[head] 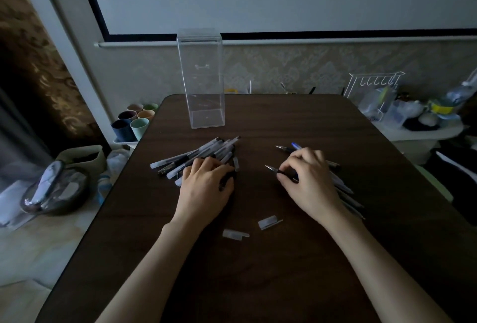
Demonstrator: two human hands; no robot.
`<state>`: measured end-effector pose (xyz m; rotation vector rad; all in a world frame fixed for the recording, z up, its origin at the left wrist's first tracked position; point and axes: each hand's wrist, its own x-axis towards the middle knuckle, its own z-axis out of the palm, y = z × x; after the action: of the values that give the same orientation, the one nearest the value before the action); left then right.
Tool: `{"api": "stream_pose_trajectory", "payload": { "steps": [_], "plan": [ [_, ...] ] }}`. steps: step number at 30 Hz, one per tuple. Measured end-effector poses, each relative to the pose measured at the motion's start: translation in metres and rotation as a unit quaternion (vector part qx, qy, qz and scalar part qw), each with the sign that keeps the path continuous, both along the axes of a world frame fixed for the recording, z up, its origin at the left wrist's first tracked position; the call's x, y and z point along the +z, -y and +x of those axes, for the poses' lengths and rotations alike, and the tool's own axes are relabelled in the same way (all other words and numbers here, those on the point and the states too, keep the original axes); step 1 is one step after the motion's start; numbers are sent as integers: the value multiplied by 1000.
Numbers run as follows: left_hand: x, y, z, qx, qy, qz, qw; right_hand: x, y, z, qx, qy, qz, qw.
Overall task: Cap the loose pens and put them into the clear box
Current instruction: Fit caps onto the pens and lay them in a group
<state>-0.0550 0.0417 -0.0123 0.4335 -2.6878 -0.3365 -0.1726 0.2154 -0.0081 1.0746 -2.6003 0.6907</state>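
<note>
A tall clear box [204, 82] stands upright and empty at the far side of the dark table [258, 258]. A heap of capped pens [204, 153] lies left of centre; my left hand [206, 185] rests palm down on its near end, fingers over a dark object. My right hand [309, 178] pinches an uncapped black pen [275, 169], tip pointing left. Under that hand lie several more pens [346, 193]; a blue-ended pen [296, 146] and a dark one show beyond the fingers. Two loose clear caps [269, 222] [235, 233] lie near me.
Coloured cups [134, 121] stand on a shelf off the table's far left corner. A white wire rack [371, 92] and cluttered containers sit to the far right. A bag [56, 188] lies on the floor at left.
</note>
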Motion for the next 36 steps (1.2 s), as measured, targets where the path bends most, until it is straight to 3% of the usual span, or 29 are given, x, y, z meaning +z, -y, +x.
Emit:
{"api": "stream_pose_trajectory", "payload": {
  "steps": [7,15,17,19,22,24,27,36],
  "plan": [
    [3,-2,-1,-5,-10,43,999,0,3,7,42,4,1,999],
    [1,-1,-1,-45,-39,19,998,-1,4,9,75,17,-2,997],
    [4,-2,0,-55,-95,63,992,1,5,10,86,22,-14,996],
    [9,-4,0,-55,-155,169,972,4,5,12,102,32,-34,994],
    [16,-8,2,-48,-204,362,908,8,5,15,140,42,-59,987],
    [17,-9,2,-54,-219,429,875,8,5,17,159,50,-70,984],
    [17,-13,1,-77,-222,442,866,6,6,18,164,50,-81,982],
    [16,-17,1,-112,-177,421,882,6,6,19,165,47,-121,978]
  ]
}}
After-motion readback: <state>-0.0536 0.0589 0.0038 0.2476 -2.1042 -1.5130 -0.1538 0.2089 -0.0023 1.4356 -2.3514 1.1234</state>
